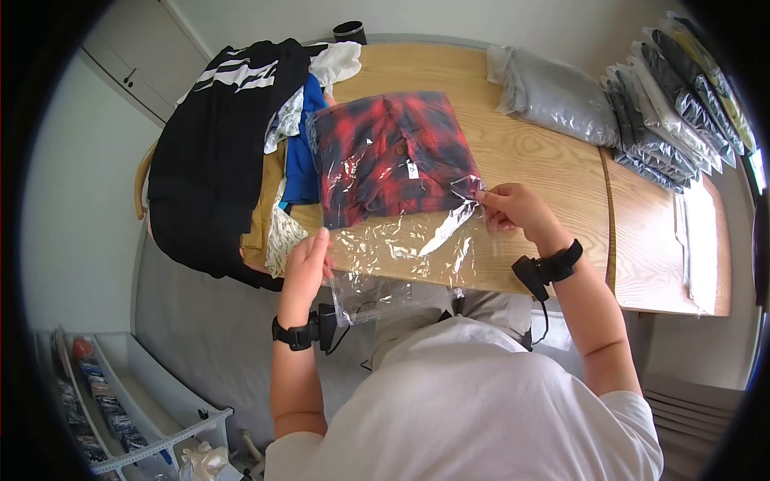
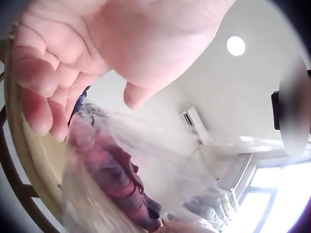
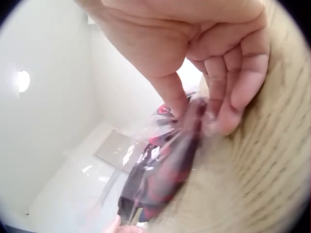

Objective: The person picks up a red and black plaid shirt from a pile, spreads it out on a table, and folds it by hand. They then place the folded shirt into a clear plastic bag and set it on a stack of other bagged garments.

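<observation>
A folded red and black plaid shirt (image 1: 393, 152) with a small white tag lies inside a clear plastic bag (image 1: 401, 260) on the table. The bag's unfilled end hangs over the table's front edge. At the shirt's near right corner, my right hand (image 1: 521, 212) pinches the bag between thumb and fingers; the right wrist view shows this hand (image 3: 214, 63) at the shirt's edge, low over the wood. My left hand (image 1: 305, 268) is at the bag's left side, below the shirt, fingers bent; in the left wrist view its grip on the plastic is unclear.
Black clothing with white stripes (image 1: 216, 160) lies over other garments on the left. A bagged grey item (image 1: 553, 96) is at the back right, beside stacked bagged clothes (image 1: 666, 104). A black round container (image 1: 350, 33) stands at the back. A grey bin (image 1: 144, 393) is at lower left.
</observation>
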